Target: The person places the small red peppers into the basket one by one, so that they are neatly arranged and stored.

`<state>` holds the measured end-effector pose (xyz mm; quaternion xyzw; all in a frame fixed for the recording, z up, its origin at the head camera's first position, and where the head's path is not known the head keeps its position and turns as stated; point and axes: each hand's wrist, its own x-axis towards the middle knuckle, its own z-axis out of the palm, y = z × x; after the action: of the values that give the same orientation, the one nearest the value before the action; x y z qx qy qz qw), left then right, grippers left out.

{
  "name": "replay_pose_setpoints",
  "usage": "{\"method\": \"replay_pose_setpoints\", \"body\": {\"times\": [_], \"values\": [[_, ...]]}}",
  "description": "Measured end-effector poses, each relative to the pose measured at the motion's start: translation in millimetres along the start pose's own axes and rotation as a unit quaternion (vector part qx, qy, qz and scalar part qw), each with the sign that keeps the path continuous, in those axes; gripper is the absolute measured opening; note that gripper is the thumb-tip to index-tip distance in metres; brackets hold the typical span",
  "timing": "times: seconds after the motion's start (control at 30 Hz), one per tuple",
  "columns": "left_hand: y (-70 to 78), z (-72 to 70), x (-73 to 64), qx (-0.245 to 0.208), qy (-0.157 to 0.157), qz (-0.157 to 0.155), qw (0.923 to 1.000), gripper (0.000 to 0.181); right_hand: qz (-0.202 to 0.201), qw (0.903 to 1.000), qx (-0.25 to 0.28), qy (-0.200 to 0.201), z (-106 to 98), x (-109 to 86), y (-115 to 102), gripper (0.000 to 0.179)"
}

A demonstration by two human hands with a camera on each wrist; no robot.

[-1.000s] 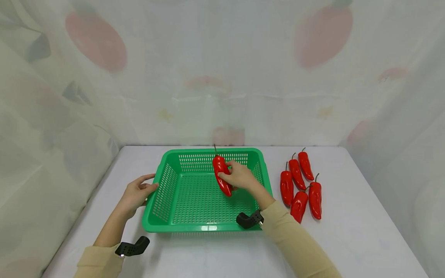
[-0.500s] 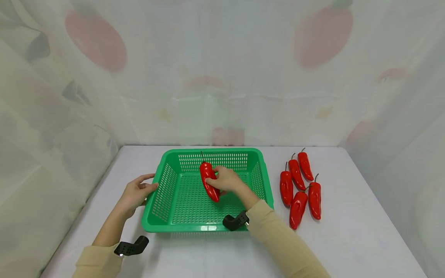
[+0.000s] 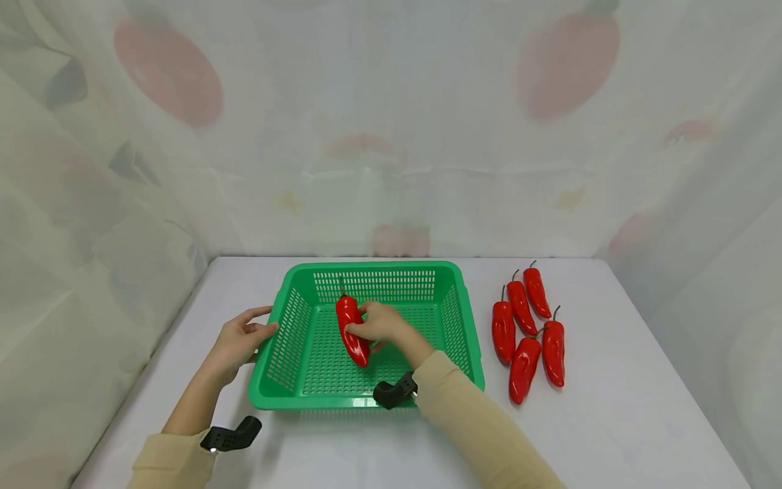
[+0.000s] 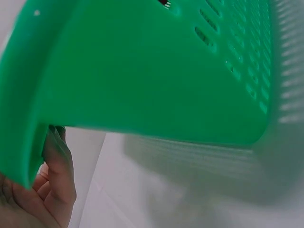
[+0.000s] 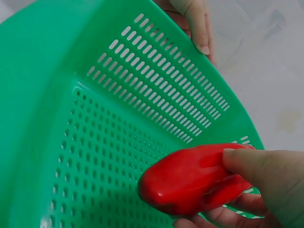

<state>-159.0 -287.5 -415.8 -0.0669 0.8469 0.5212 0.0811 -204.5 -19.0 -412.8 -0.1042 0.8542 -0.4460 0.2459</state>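
Observation:
A red chili pepper (image 3: pixel 351 331) with a thin stem is in my right hand (image 3: pixel 380 322), low inside the green plastic basket (image 3: pixel 366 402). The right wrist view shows the thumb on top of the pepper (image 5: pixel 190 178) and fingers beneath it, the blunt tip pointing at the perforated floor. At the basket's left side, my left hand (image 3: pixel 240 339) grips the rim, thumb on the edge. In the left wrist view, the curled fingers (image 4: pixel 59 175) reach up behind the rim.
Several more red chili peppers (image 3: pixel 524 370) lie in a loose group on the white table (image 3: pixel 617 380), right of the basket. A pale printed curtain (image 3: pixel 464 204) stands behind the table and along both sides. A black device (image 3: pixel 231 435) is strapped to each wrist.
My right hand has carried the pepper left and lower into the basket. The left hand keeps its grip on the rim, and the basket has hardly moved.

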Motion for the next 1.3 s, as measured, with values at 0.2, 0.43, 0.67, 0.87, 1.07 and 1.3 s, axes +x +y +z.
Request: {"method": "replay_pose_setpoints", "body": {"times": [0.2, 0.43, 0.67, 0.87, 1.07, 1.3], "values": [[-1.2, 0.1, 0.8, -0.001, 0.000, -0.002, 1.0000, 0.061, 0.004, 0.9999, -0.009, -0.009, 9.8, 2.7, -3.7, 0.047], [-1.8, -0.5, 0.7, -0.003, -0.001, 0.002, 1.0000, 0.062, 0.011, 0.9997, -0.010, -0.021, 17.6, 5.8, -8.5, 0.044], [-1.2, -1.2, -0.8, 0.001, -0.001, 0.004, 1.0000, 0.061, 0.032, 0.9988, 0.000, -0.036, 25.4, 9.3, -11.2, 0.033], [-0.3, 0.1, -0.1, 0.001, 0.000, 0.004, 1.0000, 0.060, 0.053, 0.9976, 0.010, -0.043, 30.3, 13.1, -14.7, 0.024], [-0.3, 0.5, 1.8, 0.001, 0.001, 0.002, 1.0000, 0.062, 0.067, 0.9962, 0.028, -0.048, 35.4, 19.9, -16.0, 0.024], [-1.2, 0.5, 1.5, 0.000, 0.001, -0.003, 1.0000, 0.061, 0.076, 0.9935, 0.039, -0.075, 36.8, 24.7, -17.6, 0.023]]}}
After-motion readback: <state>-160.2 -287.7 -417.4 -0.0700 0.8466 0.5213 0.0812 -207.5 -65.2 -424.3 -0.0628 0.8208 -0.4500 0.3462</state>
